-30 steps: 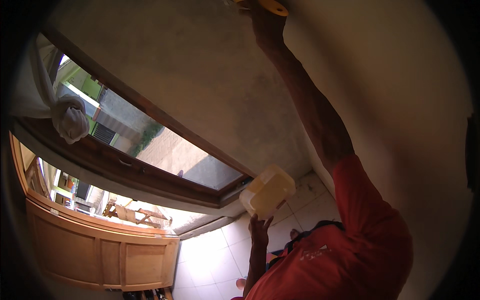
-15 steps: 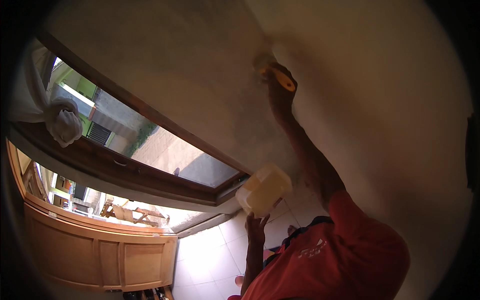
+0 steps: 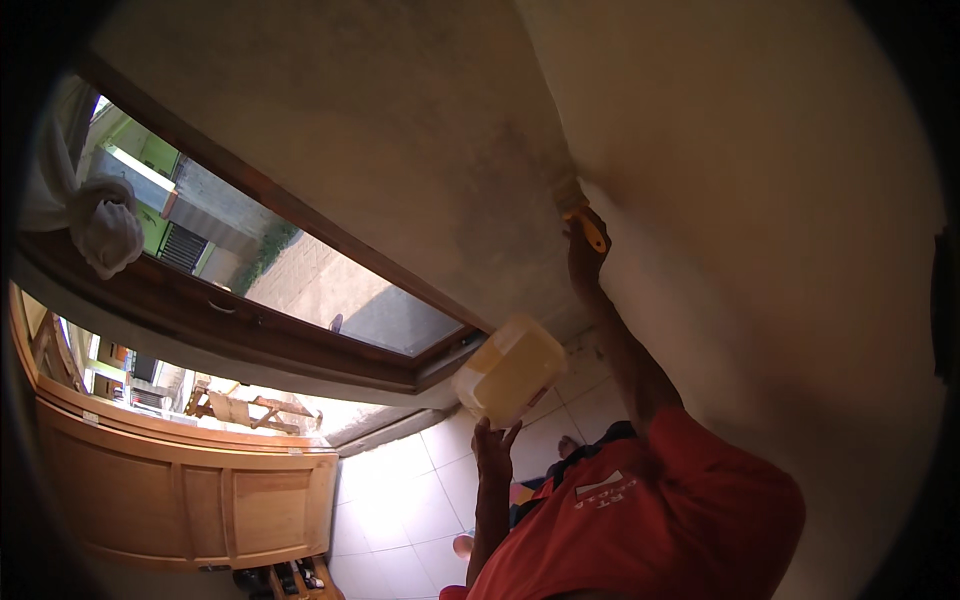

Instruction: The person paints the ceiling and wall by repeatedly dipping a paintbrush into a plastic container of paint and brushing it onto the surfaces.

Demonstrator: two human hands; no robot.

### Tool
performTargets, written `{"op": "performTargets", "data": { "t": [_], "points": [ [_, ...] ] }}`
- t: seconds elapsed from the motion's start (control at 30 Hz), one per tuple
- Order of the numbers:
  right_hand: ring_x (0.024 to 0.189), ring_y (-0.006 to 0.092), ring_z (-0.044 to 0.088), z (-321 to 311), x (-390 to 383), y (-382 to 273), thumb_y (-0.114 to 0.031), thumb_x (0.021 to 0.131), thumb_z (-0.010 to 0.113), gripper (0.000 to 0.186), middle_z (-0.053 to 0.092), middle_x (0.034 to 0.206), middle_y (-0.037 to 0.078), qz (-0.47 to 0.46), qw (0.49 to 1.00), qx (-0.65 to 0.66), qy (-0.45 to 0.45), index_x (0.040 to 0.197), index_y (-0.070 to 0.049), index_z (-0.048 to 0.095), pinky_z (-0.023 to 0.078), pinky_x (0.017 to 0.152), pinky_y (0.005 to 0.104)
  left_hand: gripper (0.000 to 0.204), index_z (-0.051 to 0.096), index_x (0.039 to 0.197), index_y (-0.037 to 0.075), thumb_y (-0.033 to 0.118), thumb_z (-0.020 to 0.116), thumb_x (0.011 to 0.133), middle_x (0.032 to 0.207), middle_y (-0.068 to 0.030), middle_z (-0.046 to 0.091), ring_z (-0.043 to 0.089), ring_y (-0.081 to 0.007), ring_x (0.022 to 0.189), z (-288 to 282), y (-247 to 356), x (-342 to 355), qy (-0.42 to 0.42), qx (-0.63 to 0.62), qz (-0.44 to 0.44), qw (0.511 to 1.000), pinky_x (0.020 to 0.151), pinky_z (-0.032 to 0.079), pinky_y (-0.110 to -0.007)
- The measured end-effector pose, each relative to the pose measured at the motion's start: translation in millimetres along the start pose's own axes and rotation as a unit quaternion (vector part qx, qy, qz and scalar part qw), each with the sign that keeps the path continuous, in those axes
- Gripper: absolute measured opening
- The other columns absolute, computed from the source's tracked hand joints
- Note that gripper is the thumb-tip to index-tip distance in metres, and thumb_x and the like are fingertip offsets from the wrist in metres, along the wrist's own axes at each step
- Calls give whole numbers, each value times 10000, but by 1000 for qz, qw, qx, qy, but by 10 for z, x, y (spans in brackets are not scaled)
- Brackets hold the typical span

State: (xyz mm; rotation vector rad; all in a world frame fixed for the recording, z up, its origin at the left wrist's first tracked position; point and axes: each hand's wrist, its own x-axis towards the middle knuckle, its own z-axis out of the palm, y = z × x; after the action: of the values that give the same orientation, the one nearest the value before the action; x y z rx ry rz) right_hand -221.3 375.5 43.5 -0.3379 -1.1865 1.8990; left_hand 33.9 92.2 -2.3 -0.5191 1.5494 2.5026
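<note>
My right hand (image 3: 585, 255) is raised and closed round the yellow handle of a paintbrush (image 3: 570, 197). Its pale bristles are at the wall by the corner where the grey, stained wall (image 3: 490, 170) meets the smoother beige wall (image 3: 760, 220). Whether the bristle tips touch the surface is hard to make out. Lower down, my left hand (image 3: 492, 445) grips the near end of a translucent plastic container (image 3: 512, 375), tilted and holding something pale yellowish.
A wood-framed window (image 3: 330, 285) runs along the left, with a knotted white curtain (image 3: 105, 225) hanging there. Below stands an opened wooden door (image 3: 190, 490) beside a shoe rack (image 3: 290, 578). White tiles (image 3: 400, 500) cover the floor.
My right hand has moved the paintbrush down and slightly right along the wall corner. The view has shifted a little, and the container sits slightly further left and lower in it.
</note>
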Motion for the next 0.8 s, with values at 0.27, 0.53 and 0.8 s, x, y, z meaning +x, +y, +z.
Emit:
{"op": "performTargets", "data": {
  "t": [0.27, 0.53, 0.8],
  "points": [
    [934, 155, 646, 770, 612, -918, -56, 942, 628, 246, 631, 1095, 87, -176, 983, 33, -44, 1180, -3, 592, 532, 774, 276, 600, 413, 1381, 9, 421, 527, 960, 1393, -162, 485, 508, -321, 1284, -25, -2, -2, 6, -14, 2, 1000, 1035, 487, -519],
    [1018, 198, 655, 416, 494, -639, -66, 958, 612, 304, 613, 1190, 121, -62, 989, 97, -89, 1248, 17, 569, 586, 854, 325, 613, 409, 1388, 17, 417, 559, 948, 1379, -164, 499, 513, -312, 1284, 9, 23, -15, -5, -11, 21, 1000, 1036, 495, -522],
    [1072, 233, 644, -422, -104, 737, -132, 962, 617, 360, 604, 1209, 116, 209, 975, -33, 71, 1299, -23, 553, 578, 856, 370, 585, 425, 1369, 15, 402, 560, 952, 1380, -162, 500, 514, -323, 1279, -65, -4, 3, -2, -2, 13, 1000, 1030, 495, -546]
  ]
}}
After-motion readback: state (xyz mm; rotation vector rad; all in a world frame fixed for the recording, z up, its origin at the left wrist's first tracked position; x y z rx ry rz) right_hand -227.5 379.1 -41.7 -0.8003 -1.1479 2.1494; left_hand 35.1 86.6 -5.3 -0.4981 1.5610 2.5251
